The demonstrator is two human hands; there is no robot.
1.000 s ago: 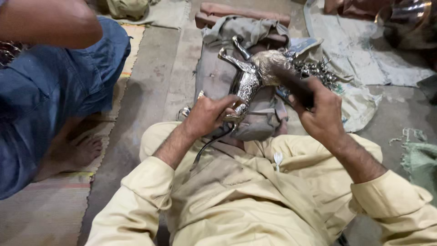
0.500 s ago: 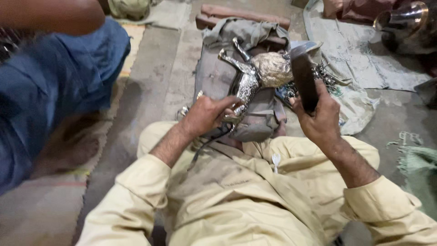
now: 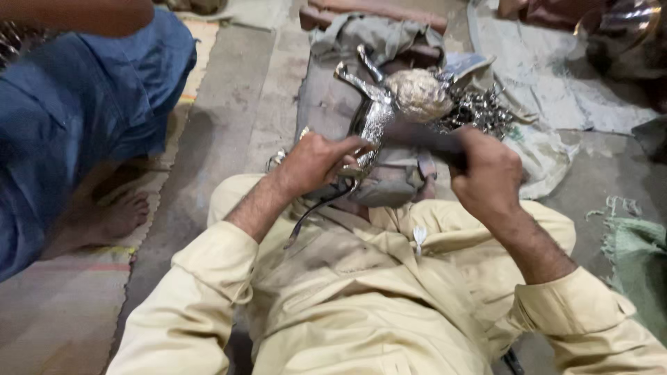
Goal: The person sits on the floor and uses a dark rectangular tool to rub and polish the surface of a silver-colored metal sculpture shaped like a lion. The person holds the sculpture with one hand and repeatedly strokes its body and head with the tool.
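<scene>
Where a grey cloth pad [image 3: 333,90] lies ahead of both hands, a shiny metal figurine [image 3: 375,118] rests on it. Left hand [image 3: 316,163] is clamped on the figurine's near end. Right hand [image 3: 486,173], just beside, is closed around a dark tool handle [image 3: 424,139] laid against the figurine.

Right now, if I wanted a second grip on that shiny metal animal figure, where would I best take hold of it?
Probably the legs at the far end of the metal figure, reached from beyond it. They stick out bare, while the left hand covers the near end and the right hand works its right side.
</scene>
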